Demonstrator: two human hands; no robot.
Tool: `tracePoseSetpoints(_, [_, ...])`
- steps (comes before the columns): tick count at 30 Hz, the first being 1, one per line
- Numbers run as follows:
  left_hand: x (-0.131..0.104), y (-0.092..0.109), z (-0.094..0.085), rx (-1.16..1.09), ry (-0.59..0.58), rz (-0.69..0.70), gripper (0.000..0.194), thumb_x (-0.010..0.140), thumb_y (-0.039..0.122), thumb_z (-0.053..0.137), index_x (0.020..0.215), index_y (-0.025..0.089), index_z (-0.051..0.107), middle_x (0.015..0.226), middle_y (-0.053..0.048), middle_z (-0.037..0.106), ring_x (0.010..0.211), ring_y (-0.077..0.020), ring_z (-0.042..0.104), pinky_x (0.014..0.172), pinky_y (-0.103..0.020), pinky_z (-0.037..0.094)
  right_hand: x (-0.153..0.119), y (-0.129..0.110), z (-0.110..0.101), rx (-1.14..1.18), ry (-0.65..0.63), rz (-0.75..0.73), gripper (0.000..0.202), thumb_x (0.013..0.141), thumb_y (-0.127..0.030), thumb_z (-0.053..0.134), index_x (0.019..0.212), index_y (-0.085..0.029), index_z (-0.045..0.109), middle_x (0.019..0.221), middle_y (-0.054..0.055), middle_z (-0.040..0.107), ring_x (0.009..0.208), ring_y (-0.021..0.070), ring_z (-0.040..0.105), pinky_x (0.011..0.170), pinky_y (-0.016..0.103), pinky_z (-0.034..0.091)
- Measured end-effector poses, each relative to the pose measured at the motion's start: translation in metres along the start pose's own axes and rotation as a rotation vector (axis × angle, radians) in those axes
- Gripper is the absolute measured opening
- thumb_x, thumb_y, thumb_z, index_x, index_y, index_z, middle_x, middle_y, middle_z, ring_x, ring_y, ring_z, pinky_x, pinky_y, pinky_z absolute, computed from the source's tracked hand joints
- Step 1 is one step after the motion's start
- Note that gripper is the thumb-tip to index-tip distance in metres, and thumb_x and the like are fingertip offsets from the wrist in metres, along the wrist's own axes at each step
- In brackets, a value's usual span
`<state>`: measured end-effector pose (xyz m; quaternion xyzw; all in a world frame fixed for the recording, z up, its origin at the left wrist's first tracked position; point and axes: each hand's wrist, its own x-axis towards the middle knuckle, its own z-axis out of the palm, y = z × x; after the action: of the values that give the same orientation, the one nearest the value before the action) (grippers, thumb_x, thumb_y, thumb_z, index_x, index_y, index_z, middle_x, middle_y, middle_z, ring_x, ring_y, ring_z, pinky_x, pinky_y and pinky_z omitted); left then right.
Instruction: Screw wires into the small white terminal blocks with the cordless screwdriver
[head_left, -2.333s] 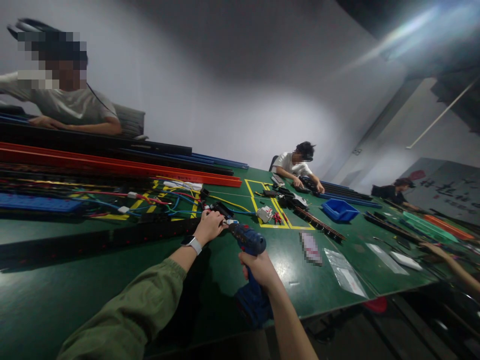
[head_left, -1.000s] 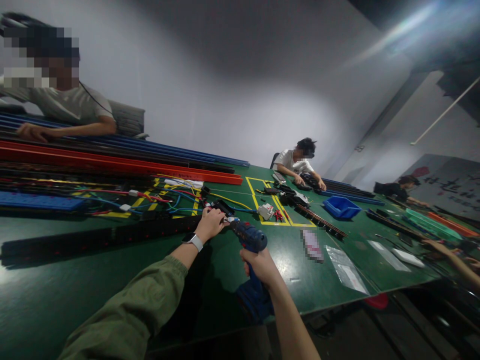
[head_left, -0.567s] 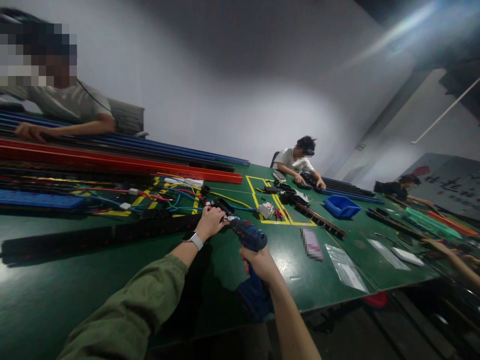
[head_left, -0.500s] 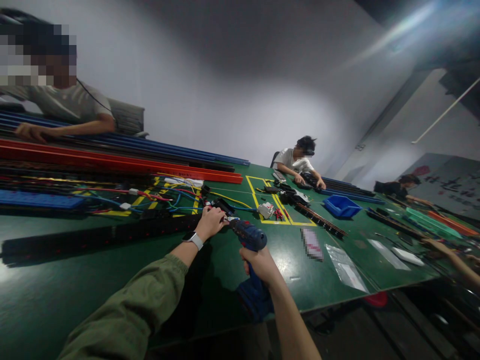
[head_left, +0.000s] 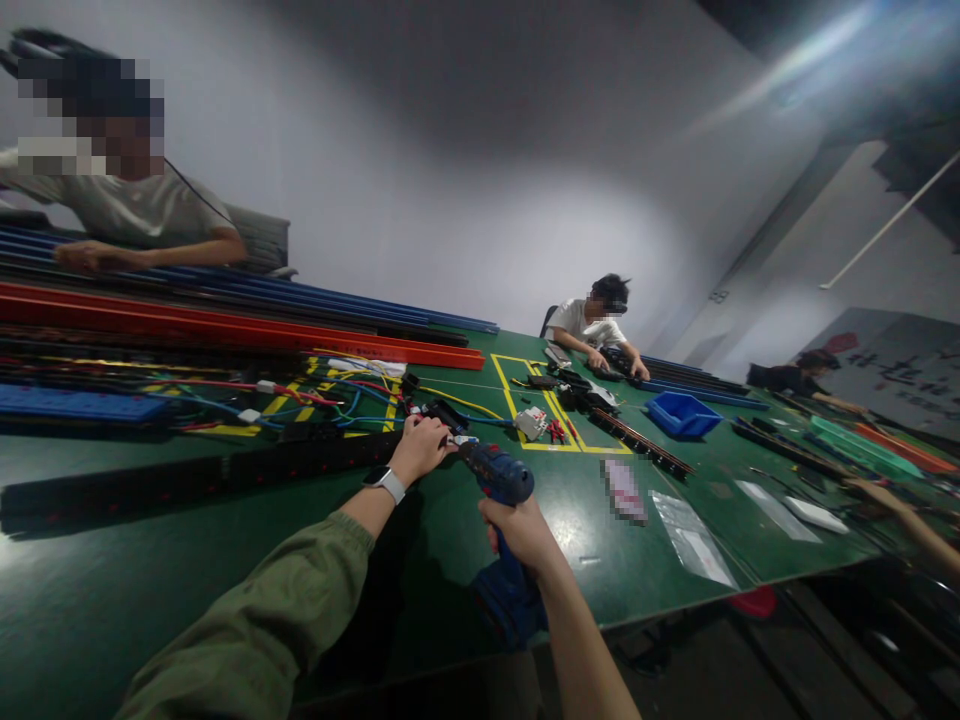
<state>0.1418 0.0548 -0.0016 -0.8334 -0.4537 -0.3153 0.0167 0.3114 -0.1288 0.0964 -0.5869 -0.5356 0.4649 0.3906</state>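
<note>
Squeezing the drill (head_left: 501, 476), our right hand (head_left: 521, 530) likely screws toward ten o'clock, next needing steady aim; we can't tell our left hand (head_left: 421, 447)'s grip.

— Is the light good for us?
— Only partly. We see a dim room, with a streak of glare (head_left: 817, 65) at the far right, high up.
— And the far wall (head_left: 592, 230)?
— We notice one pale glow there, under a dark shadow.
— What about the green table (head_left: 585, 575)?
— It shines to the right of the drill (head_left: 499, 475), but beside the green sleeve (head_left: 262, 615) we find deep shadow. Both sides look stretched and rather soft, and pixel blocks cover some parts.
</note>
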Motion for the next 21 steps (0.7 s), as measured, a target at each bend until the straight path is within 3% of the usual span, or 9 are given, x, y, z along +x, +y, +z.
tracePoseSetpoints(14, [0.0001,-0.0001,0.0010,-0.008,-0.009,0.006,0.023,0.086,0.041,0.056,0.090,0.023,0.070,0.096,-0.009,0.066,0.099,-0.0270,0.057,0.100,-0.048,0.026,0.0021,0.0006,-0.0010,0.014,-0.020,0.012,0.008,0.069,-0.024,0.056,0.066,-0.019,0.050,0.043,-0.006,0.047,0.036,0.0116,0.046,0.040,0.023,0.035])
tracePoseSetpoints(21, [-0.0002,-0.0002,-0.0001,-0.017,0.014,0.018,0.023,0.084,0.042,0.057,0.089,0.023,0.070,0.094,-0.009,0.066,0.098,-0.0272,0.057,0.099,-0.048,0.027,0.0012,-0.0025,-0.0012,0.016,0.008,0.119,0.006,0.068,-0.023,0.056,0.068,-0.019,0.051,0.039,-0.006,0.046,0.035,0.0112,0.045,0.041,0.022,0.035])
